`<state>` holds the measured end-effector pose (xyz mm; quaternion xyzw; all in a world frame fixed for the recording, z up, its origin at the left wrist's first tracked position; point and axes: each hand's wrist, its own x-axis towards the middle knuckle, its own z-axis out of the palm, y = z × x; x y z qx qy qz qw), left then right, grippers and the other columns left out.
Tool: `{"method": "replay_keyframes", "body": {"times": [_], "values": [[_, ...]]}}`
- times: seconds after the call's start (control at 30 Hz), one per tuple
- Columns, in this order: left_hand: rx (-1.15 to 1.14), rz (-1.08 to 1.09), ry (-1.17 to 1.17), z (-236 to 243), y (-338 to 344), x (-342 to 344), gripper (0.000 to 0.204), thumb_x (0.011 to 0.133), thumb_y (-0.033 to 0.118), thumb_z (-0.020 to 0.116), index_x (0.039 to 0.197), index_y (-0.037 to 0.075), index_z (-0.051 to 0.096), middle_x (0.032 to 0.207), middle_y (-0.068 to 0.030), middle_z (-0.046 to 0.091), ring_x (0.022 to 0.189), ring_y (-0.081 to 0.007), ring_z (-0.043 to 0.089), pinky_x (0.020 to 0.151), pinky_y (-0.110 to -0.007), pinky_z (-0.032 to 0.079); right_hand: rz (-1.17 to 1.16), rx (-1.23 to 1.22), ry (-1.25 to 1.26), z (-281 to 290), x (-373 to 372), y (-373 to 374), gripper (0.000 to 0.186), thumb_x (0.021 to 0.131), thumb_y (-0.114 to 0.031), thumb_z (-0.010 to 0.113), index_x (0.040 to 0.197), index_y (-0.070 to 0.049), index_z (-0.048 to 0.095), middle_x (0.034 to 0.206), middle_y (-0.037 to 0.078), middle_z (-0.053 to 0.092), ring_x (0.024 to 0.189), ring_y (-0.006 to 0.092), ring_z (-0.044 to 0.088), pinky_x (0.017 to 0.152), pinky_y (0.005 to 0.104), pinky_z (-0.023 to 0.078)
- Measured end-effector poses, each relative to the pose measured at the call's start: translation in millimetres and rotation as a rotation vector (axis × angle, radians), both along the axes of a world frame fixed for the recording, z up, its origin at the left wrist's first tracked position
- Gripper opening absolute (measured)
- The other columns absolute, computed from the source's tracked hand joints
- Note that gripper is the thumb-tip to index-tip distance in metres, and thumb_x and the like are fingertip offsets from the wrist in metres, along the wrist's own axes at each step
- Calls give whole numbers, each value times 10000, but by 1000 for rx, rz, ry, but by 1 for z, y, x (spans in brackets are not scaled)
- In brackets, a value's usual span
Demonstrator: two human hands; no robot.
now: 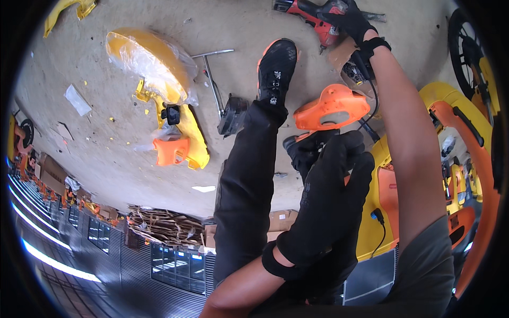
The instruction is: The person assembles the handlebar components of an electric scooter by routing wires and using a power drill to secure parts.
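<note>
My right hand [350,21], in a black glove, is at the top of the view, closed around a red and black cordless drill [318,21] whose bit points toward me. My left hand [339,175], gloved in black too, is in front of my body with its fingers curled together. What they grip, if anything, is hidden by the glove. Just beyond its fingertips is an orange plastic cover [331,106] with an oval opening; I cannot tell whether they touch. Beside my right wrist, an open cardboard box [339,55] holds small dark parts.
Left on the floor are a bagged yellow fender [146,58], a yellow panel [193,138], an orange bracket [172,151], a T-handle wrench [212,85] and a black part [231,115]. A yellow and orange vehicle body [379,206] stands close on my right, near a black wheel [466,53].
</note>
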<state>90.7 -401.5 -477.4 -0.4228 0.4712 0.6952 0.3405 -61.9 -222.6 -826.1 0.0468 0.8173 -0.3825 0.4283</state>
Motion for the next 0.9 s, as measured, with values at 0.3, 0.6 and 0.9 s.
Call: {"method": "replay_keyframes", "body": {"times": [0.3,0.6,0.9], "values": [[-187,10,9,-9,12,15,286,925,55,581,1198,11,507,996,-23,576,811,-63,545,686,-220,467,-222,-264,-79,90,42,7,439,892,-316,642,1212,-30,552,821,-18,572,686,90,521,627,249,443],[-122,238,267,-14,-1,0,478,945,88,552,1382,-15,388,1317,-115,507,1150,-162,525,968,-294,428,-1436,-1171,-684,272,197,-18,603,962,-541,408,1331,-68,465,1178,125,624,1008,241,633,836,342,533],[69,88,112,-5,3,4,302,960,132,506,1224,-3,566,1091,-51,618,988,-114,560,892,-269,447,-1663,-836,-681,329,255,-58,685,930,-592,430,1417,-117,349,1289,90,519,1056,219,531,846,328,444]]}}
